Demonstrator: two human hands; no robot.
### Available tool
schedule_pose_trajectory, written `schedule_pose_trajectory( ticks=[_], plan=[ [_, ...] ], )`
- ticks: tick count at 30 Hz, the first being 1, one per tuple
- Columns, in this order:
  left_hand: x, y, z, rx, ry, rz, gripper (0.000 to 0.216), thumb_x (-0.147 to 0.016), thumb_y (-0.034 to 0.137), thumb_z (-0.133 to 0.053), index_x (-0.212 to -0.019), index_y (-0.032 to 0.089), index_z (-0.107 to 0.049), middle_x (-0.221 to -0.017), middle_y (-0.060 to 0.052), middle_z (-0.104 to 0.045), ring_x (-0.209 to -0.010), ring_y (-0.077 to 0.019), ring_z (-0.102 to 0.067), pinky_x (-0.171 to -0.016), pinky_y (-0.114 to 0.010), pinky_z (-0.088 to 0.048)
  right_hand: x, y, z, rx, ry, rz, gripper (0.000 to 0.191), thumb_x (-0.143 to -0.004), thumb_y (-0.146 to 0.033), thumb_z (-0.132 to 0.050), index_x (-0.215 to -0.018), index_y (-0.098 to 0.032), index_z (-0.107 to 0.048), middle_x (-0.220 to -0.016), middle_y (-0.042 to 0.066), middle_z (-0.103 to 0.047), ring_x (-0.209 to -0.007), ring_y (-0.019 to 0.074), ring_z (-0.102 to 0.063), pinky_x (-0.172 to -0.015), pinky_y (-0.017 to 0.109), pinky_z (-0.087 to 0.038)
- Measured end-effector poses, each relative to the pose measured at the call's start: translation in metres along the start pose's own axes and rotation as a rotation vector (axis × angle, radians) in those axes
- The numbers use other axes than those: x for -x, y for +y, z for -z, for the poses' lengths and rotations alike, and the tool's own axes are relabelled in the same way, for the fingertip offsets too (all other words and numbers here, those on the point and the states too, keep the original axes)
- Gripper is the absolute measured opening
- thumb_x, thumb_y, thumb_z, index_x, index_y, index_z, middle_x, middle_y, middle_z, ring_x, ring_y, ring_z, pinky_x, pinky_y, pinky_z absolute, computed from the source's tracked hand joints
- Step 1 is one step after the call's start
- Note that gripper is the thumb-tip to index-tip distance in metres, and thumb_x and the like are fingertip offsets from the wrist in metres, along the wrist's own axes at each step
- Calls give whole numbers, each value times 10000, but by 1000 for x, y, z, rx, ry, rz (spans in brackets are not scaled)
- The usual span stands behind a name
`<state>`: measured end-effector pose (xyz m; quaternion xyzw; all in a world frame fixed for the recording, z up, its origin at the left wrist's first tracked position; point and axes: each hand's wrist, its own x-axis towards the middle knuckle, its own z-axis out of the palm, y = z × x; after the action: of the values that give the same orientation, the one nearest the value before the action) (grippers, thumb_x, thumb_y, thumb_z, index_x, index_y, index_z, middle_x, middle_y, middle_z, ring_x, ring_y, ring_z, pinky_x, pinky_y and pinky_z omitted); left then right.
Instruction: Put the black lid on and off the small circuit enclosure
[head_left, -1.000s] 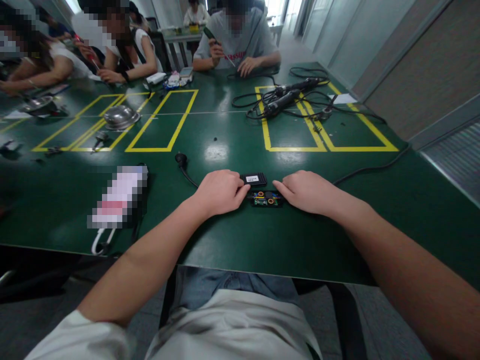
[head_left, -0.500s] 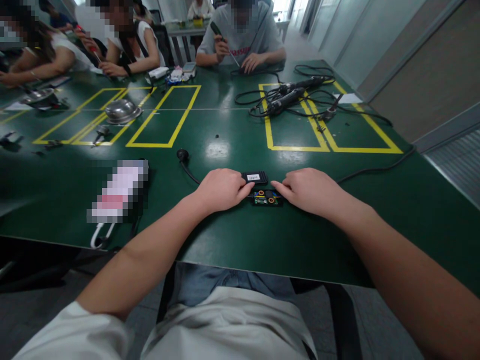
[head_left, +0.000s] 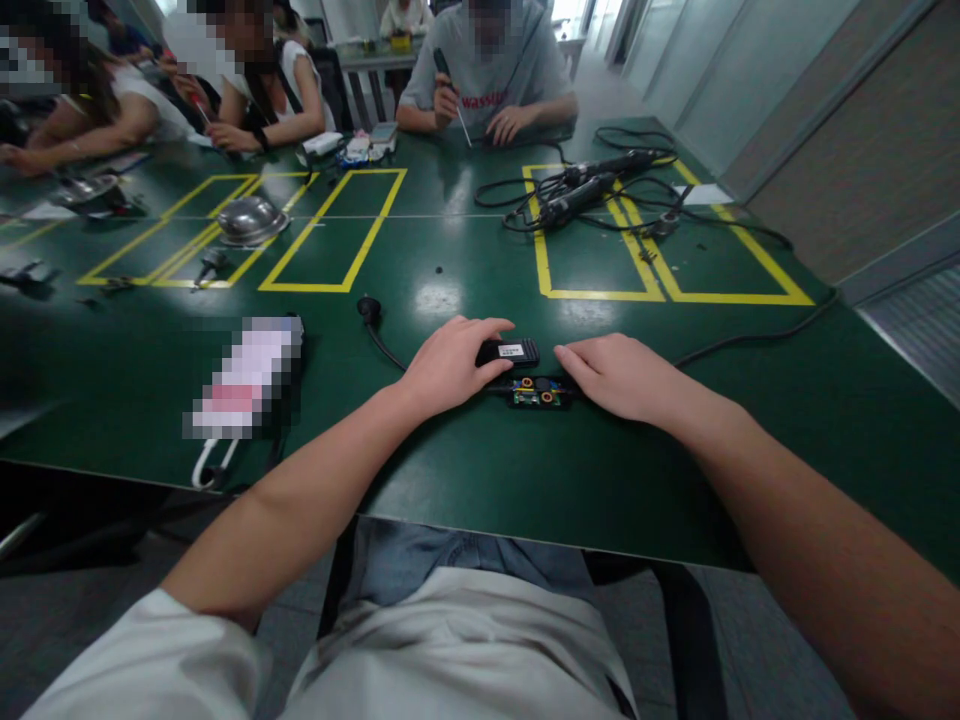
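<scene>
My left hand (head_left: 454,365) has its thumb and fingers spread around the left end of a black ribbed cover (head_left: 513,352) with a white label. Just below the cover lies an opened black housing (head_left: 538,393), its circuit board with copper-coloured coils facing up. My right hand (head_left: 626,375) is closed at the housing's right end, over the black cable (head_left: 739,340) that comes out behind it; the fingertips are partly hidden. A lead with a black plug (head_left: 368,310) runs toward my left wrist.
To the left lies a phone (head_left: 247,375) with a white loop. Farther off are yellow tape frames (head_left: 600,297), a metal bowl (head_left: 251,218) and corded black tools (head_left: 574,200). Across the table (head_left: 450,470), a person (head_left: 487,75) holds a screwdriver (head_left: 454,95); others sit at the left.
My left fingers have opened and lifted from the housing's left end toward the cover. My right thumb has drawn slightly right. The whole view has shifted a little.
</scene>
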<state>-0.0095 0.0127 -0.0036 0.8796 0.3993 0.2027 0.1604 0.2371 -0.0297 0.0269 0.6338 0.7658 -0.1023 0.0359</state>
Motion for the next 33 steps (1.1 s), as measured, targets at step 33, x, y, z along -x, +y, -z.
schedule_pose_trajectory(
  ticks=[33],
  plan=[
    [5, 9, -3, -52, 87, 10, 321, -1043, 269, -718, -1352, 183, -710, -1370, -139, -741, -1233, -308, -679, -1113, -503, -570, -4, 11, -5, -29, 19, 37, 640, -1160, -524, -378, -673, -237, -680, -738, 134, -769, -717, 274, -704, -692, 368, -430]
  ],
)
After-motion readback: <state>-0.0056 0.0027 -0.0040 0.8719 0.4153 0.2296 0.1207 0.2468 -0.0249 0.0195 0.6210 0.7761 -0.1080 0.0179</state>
